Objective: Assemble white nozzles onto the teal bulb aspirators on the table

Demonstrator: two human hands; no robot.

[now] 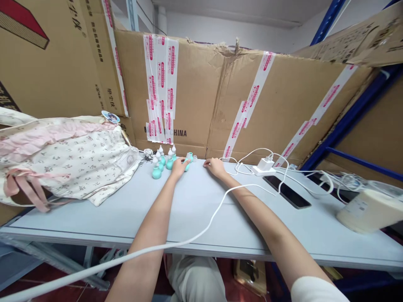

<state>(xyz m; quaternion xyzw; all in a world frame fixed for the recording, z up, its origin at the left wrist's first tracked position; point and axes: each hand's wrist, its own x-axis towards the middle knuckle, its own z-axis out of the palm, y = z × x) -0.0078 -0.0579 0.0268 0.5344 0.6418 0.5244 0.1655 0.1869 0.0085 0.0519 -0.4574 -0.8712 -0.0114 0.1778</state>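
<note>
Several small teal bulb syringes [156,172] with white pointed nozzles stand in a cluster toward the back of the table. My left hand [179,167] is at the cluster's right side, its fingers closed around a teal bulb [187,167] that they partly hide. Just beyond those fingertips is another teal piece [189,155], with a small clear cap [195,158] to its right. My right hand [215,167] rests on the tabletop farther right, fingers curled together. Whatever its fingertips may hold is too small or hidden to make out.
A floral cloth bag [78,159] lies at the left. White cables, a charger [265,164], a dark phone [286,192] and a paper roll [368,211] occupy the right. One white cable [201,232] crosses over both forearms. A tall cardboard sheet [195,92] borders the back.
</note>
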